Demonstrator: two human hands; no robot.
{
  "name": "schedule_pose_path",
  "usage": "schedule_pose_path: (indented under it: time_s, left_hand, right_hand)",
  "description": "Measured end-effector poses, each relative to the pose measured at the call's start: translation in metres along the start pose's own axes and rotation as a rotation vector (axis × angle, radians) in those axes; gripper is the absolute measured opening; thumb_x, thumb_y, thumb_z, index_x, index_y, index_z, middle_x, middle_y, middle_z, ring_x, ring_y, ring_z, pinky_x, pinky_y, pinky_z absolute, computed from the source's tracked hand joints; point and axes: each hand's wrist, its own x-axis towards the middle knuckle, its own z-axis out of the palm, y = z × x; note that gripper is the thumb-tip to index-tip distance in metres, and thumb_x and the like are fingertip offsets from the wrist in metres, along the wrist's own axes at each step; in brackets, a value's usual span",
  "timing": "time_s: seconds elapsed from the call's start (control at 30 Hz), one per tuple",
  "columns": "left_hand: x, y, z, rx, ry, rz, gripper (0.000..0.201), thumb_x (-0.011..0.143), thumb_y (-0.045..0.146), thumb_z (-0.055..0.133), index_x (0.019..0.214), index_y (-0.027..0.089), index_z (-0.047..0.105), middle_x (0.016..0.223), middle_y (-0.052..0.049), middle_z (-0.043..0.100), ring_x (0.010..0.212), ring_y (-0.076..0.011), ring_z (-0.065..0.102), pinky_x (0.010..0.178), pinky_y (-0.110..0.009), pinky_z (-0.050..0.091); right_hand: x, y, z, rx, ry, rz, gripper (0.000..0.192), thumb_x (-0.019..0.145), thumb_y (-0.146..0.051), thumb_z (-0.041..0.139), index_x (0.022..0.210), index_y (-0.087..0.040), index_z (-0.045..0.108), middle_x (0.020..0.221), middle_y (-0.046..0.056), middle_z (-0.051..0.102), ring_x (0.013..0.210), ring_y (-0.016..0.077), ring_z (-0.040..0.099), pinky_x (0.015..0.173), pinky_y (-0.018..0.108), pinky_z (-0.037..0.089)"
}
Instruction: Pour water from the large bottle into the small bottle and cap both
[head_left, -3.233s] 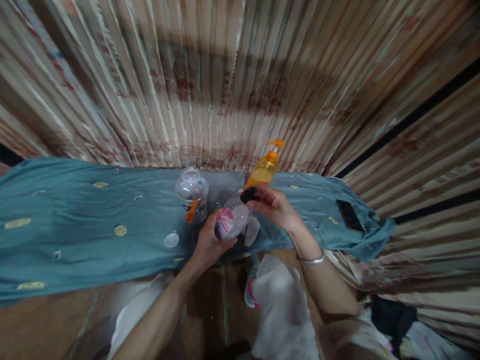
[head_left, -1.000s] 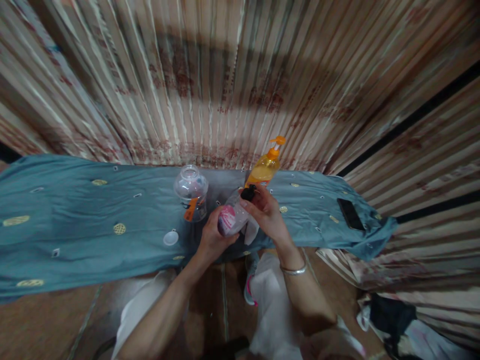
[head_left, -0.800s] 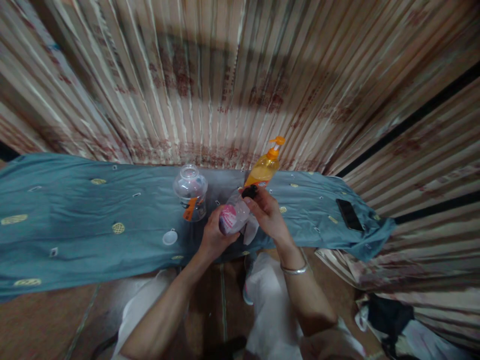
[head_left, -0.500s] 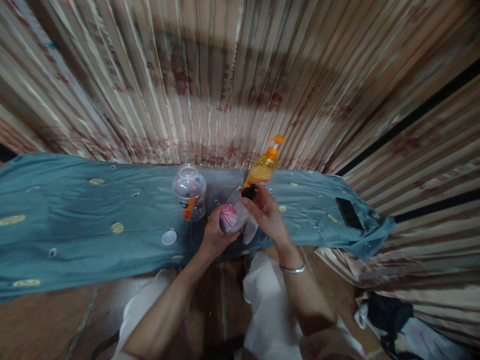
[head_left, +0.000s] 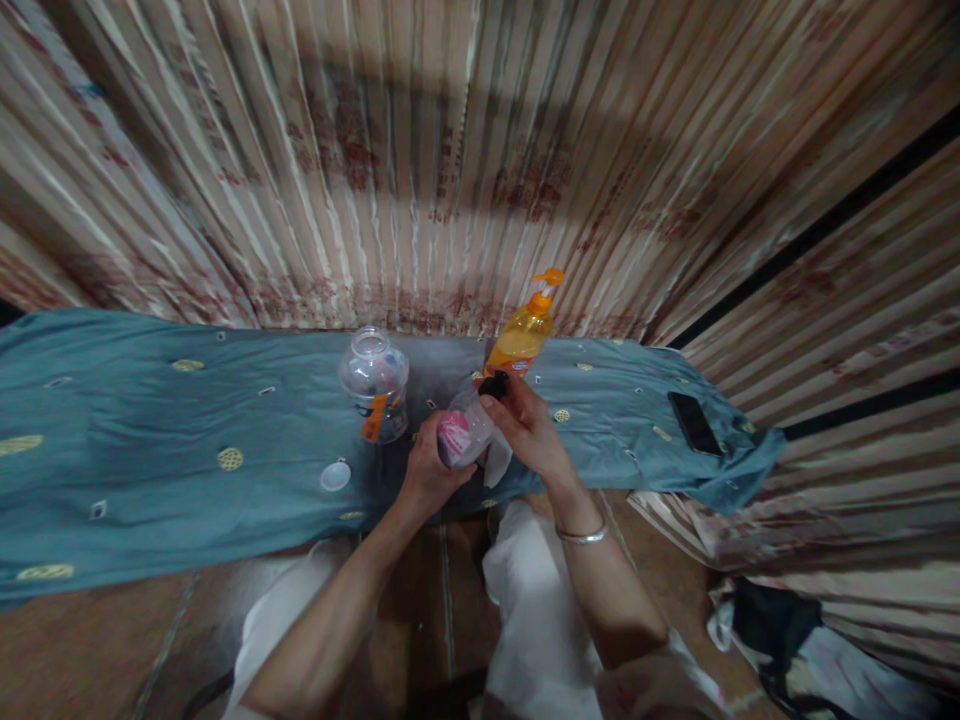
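Clamped round the clear bottle (head_left: 463, 434), the left hand (head_left: 429, 468) holds it tilted over the cloth (head_left: 285, 450), I judge to steady it; the right hand (head_left: 531, 428) pinches the black cap (head_left: 492, 385) at its top. I note 1 jar (head_left: 373, 378) standing apart, apparently leaving room.

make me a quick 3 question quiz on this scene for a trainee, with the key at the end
1. Multiple choice: what do the fingers of the right hand hold?
A) the phone
B) a small black piece
C) the white lid

2. True or false: the phone is in the left hand.

3. Fill in the blank: the pump head of the bottle with yellow liquid is ____ in colour.

Key:
1. B
2. False: the phone lies on the patterned cloth, and the left hand holds the pink-labelled bottle.
3. Orange
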Motion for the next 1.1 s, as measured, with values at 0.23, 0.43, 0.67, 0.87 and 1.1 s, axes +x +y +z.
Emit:
schedule_pose_path:
  time_s: [0.23, 0.43, 0.67, 0.87, 1.1]
  left_hand:
    - [-0.0011, -0.0011, -0.0006, -0.010, -0.021, -0.044, 0.080, 0.055, 0.021, 0.080, 0.127, 0.015, 0.044, 0.124, -0.015, 0.062, 0.117, -0.0310, 0.062, 0.099, -0.046, 0.051]
    - [-0.0011, -0.0025, -0.0003, -0.036, -0.020, -0.058, 0.080, 0.056, 0.022, 0.080, 0.127, 0.017, 0.044, 0.123, -0.014, 0.062, 0.116, -0.0295, 0.062, 0.100, -0.045, 0.051]
    - [-0.0010, -0.0015, -0.0006, -0.009, 0.004, -0.051, 0.080, 0.053, 0.022, 0.081, 0.126, 0.017, 0.046, 0.121, -0.013, 0.063, 0.114, -0.0297, 0.063, 0.098, -0.045, 0.051]
    - [-0.0011, -0.0010, -0.0010, -0.014, 0.001, -0.029, 0.080, 0.054, 0.022, 0.081, 0.126, 0.016, 0.046, 0.121, -0.014, 0.063, 0.113, -0.0293, 0.063, 0.098, -0.044, 0.052]
    - [-0.0010, -0.0004, -0.0023, -0.016, 0.001, -0.033, 0.080, 0.054, 0.021, 0.081, 0.126, 0.017, 0.045, 0.121, -0.014, 0.063, 0.114, -0.0299, 0.063, 0.098, -0.045, 0.052]
  right_hand:
    - [0.0026, 0.0039, 0.0049, -0.092, 0.118, 0.045, 0.046, 0.075, -0.055, 0.073, 0.104, -0.023, 0.058, 0.101, 0.005, 0.071, 0.092, 0.0208, 0.068, 0.089, 0.039, 0.056]
    - [-0.0007, 0.0012, 0.0027, 0.012, 0.023, 0.028, 0.059, 0.077, -0.051, 0.072, 0.125, -0.025, 0.051, 0.113, 0.007, 0.068, 0.106, 0.0214, 0.066, 0.098, 0.040, 0.052]
    - [0.0021, 0.0033, 0.0032, 0.002, 0.053, 0.073, 0.044, 0.074, -0.051, 0.074, 0.104, -0.023, 0.057, 0.104, 0.005, 0.070, 0.093, 0.0204, 0.068, 0.091, 0.040, 0.055]
    - [0.0004, -0.0002, 0.0020, 0.086, 0.036, 0.075, 0.061, 0.070, -0.051, 0.077, 0.119, -0.024, 0.053, 0.109, 0.006, 0.069, 0.100, 0.0206, 0.067, 0.097, 0.040, 0.053]
    - [0.0016, 0.0019, 0.0016, 0.047, 0.008, 0.057, 0.039, 0.076, -0.054, 0.071, 0.097, -0.024, 0.058, 0.099, 0.004, 0.070, 0.091, 0.0188, 0.067, 0.090, 0.037, 0.055]
